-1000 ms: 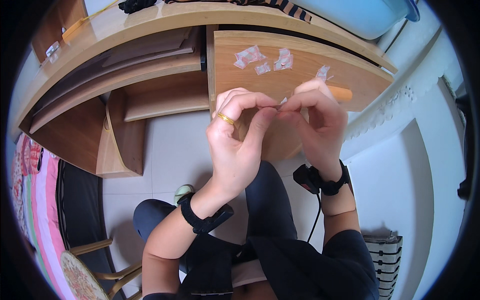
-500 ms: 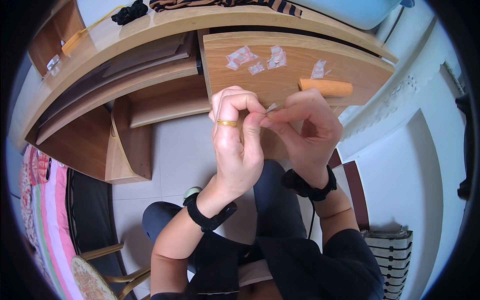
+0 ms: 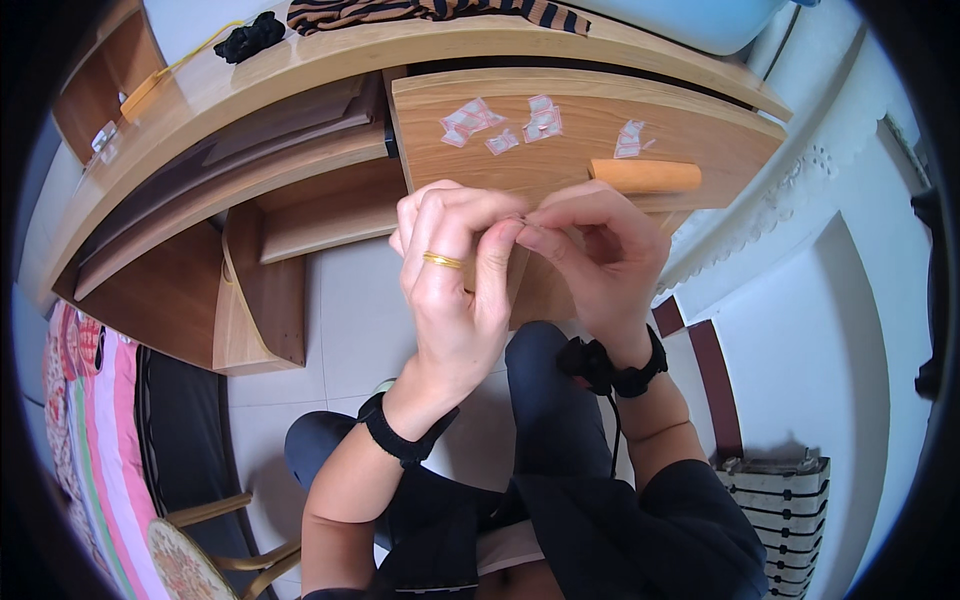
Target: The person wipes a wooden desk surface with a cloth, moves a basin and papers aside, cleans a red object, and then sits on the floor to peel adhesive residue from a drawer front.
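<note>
My left hand (image 3: 455, 280), with a gold ring on one finger, is closed in a pinch. Its fingertips meet those of my right hand (image 3: 612, 262), which pinches from the other side. Between them is a tiny whitish scrap (image 3: 523, 221), mostly hidden by the fingers. Just beyond lies a wooden board (image 3: 700, 125) with torn pink-and-white paper pieces: a larger one (image 3: 470, 118) at the left, a small one (image 3: 501, 142), and others (image 3: 542, 118) (image 3: 629, 139) to the right. An orange cylinder (image 3: 646, 176) rests on the board beyond my right hand.
Behind the board runs the curved desk top (image 3: 420, 42), bearing striped cloth (image 3: 440, 10), a black bunched cloth (image 3: 250, 38) and a blue tub (image 3: 690, 20). Open shelves (image 3: 330, 205) stand at left. A chair (image 3: 190, 560) is at lower left, a white curtain (image 3: 790, 190) at right.
Both hands have shifted slightly left, their fingertips still together. The whitish scrap, which stuck up between the fingertips before, now barely shows.
</note>
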A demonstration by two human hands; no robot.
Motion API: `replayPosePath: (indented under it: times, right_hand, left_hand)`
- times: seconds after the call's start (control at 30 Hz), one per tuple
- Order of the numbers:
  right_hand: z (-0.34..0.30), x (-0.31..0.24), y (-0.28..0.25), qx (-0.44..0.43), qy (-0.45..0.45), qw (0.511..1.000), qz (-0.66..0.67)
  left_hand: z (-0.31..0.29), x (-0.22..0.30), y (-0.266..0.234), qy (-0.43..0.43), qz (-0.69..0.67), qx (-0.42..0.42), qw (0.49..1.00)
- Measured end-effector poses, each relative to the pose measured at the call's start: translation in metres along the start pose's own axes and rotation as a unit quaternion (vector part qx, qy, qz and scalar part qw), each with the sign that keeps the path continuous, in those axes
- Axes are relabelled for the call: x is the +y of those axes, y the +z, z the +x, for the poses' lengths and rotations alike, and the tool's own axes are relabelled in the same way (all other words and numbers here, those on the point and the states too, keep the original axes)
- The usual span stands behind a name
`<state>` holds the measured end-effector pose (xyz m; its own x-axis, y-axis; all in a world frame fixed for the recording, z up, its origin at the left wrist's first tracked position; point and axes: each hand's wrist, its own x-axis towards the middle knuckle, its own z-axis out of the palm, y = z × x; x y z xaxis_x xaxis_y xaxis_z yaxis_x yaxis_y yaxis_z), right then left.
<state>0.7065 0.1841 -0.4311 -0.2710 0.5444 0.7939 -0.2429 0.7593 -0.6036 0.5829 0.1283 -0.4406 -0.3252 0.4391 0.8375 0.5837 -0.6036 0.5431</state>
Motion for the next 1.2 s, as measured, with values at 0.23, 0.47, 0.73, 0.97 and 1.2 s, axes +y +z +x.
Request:
replayPosePath:
  times: [0.23,0.47,0.73,0.97,1.2]
  right_hand:
    - [0.014,0.002,0.004,0.173,0.037,0.966,-0.187]
    - [0.025,0.006,0.021,0.247,0.035,0.939,-0.237]
    - [0.030,0.003,0.024,0.230,0.019,0.925,-0.301]
    - [0.024,0.007,0.033,0.196,0.001,0.936,-0.292]
    - [-0.005,-0.005,0.046,0.112,0.059,0.990,-0.063]
  left_hand:
    - [0.016,-0.023,-0.013,0.003,0.022,0.123,0.992]
    - [0.016,-0.024,-0.013,-0.103,-0.130,0.119,0.979]
    - [0.017,-0.023,-0.015,-0.109,-0.165,0.125,0.972]
    - [0.016,-0.023,-0.016,-0.125,-0.150,0.116,0.974]
    - [0.015,-0.016,-0.017,-0.017,0.027,0.100,0.994]
